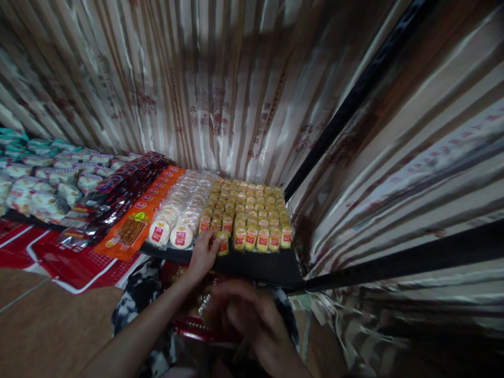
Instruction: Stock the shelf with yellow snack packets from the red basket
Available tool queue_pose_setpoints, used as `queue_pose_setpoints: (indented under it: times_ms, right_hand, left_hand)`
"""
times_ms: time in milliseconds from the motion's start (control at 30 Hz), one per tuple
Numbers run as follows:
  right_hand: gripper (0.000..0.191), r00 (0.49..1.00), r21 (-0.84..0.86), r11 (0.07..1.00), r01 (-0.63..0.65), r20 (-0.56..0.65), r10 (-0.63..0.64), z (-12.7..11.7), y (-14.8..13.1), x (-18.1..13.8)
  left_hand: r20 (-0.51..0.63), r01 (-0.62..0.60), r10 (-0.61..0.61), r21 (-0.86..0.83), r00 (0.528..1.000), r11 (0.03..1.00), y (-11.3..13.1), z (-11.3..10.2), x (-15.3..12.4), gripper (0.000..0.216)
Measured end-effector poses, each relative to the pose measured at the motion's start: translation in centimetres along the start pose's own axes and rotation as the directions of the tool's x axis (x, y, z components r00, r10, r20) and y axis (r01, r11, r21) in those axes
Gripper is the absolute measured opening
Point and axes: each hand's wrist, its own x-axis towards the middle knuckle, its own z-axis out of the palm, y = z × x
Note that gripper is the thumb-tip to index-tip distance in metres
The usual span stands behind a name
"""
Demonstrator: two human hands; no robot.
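Observation:
My left hand [203,254] reaches to the front edge of a black shelf [260,262]. Its fingers are closed on a small yellow-wrapped snack packet [223,245] with a red and white label. Rows of the same yellow packets [263,239] stand behind it and to its right. Over my lap, my right hand [246,310] is smeared by motion, so its fingers are hard to read. Below it lies a shiny red bag or box [197,336], with gold-coloured packets [205,303] partly hidden by my hands.
Clear-wrapped round crackers [181,236] stand left of the yellow packets, beside an orange snack bag [129,231]. Farther left are dark packets [118,194] and white bags [47,202]. A striped curtain [220,105] hangs behind. A dark pole [334,126] slants at the right.

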Motion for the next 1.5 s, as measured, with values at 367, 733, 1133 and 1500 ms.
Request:
queue_pose_setpoints:
  times_ms: [367, 733, 1133, 1500]
  right_hand:
    - [0.029, 0.92, -0.266, 0.961, 0.068, -0.355, -0.164, -3.1, 11.5, 8.7]
    - [0.034, 0.934, -0.412, 0.903, 0.121, -0.261, -0.244, -2.5, 11.7, 9.9]
    - [0.038, 0.923, -0.437, 0.893, 0.107, -0.29, -0.252, -2.8, 13.0, 10.0]
    - [0.039, 0.943, -0.427, 0.9, 0.085, -0.258, -0.212, -3.0, 13.0, 10.5]
  left_hand:
    - [0.038, -0.018, 0.01, 0.212, 0.999, 0.977, 1.4, 2.7, 1.7, 0.03]
    - [-0.037, -0.042, 0.049, 0.159, 0.998, 0.986, -0.1, 3.6, 1.6, 0.032]
    - [-0.043, -0.134, 0.147, 0.226, 0.988, 0.965, -1.3, 4.0, 0.1, 0.026]
    - [-0.019, -0.17, 0.177, 0.185, 0.984, 0.968, -2.0, 4.0, -0.5, 0.03]
